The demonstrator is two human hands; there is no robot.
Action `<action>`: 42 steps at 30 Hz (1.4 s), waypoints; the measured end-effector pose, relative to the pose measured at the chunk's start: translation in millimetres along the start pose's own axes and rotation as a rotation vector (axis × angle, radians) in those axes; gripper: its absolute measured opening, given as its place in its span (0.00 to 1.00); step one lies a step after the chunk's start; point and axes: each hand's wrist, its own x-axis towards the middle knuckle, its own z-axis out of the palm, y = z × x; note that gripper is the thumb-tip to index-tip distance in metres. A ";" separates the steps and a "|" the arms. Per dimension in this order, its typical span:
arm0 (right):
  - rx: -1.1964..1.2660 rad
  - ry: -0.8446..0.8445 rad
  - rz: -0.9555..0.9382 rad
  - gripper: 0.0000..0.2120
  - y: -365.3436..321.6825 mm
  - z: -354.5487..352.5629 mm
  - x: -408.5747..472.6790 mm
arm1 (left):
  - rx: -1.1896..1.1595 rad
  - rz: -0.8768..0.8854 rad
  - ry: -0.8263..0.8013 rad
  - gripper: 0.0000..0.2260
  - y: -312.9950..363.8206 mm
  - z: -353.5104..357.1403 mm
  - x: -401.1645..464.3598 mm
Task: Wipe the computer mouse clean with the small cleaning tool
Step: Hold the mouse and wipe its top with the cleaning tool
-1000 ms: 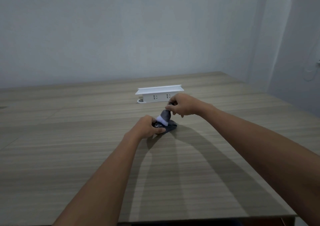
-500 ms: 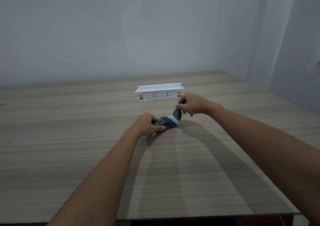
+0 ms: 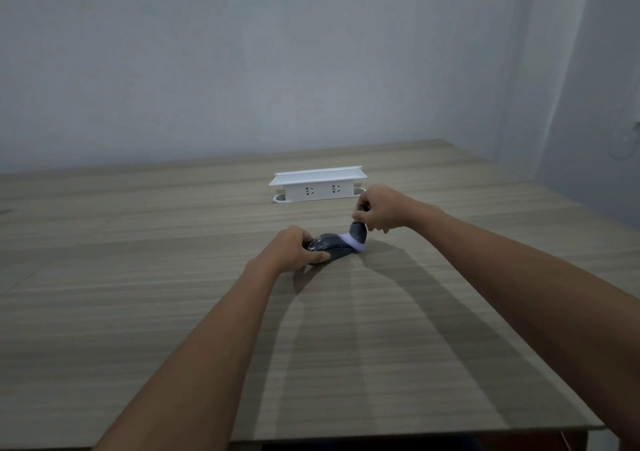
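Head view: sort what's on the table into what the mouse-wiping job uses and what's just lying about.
In use:
- computer mouse, dark, flat on the wooden table, steadied by the left hand
- small cleaning tool, white edge against the mouse's far end, pinched by the right hand

Lying about:
- white power strip, beyond the hands, untouched
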 end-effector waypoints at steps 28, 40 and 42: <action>0.281 0.048 0.051 0.11 11.7 5.0 -5.8 | 0.006 0.000 0.014 0.14 0.0 1.4 -0.2; 0.169 0.048 0.060 0.10 3.4 9.8 9.7 | -0.008 -0.001 0.000 0.12 0.2 0.9 -0.7; 0.090 0.007 0.064 0.10 0.4 7.2 13.5 | -0.008 0.002 -0.006 0.12 0.7 -0.2 -0.6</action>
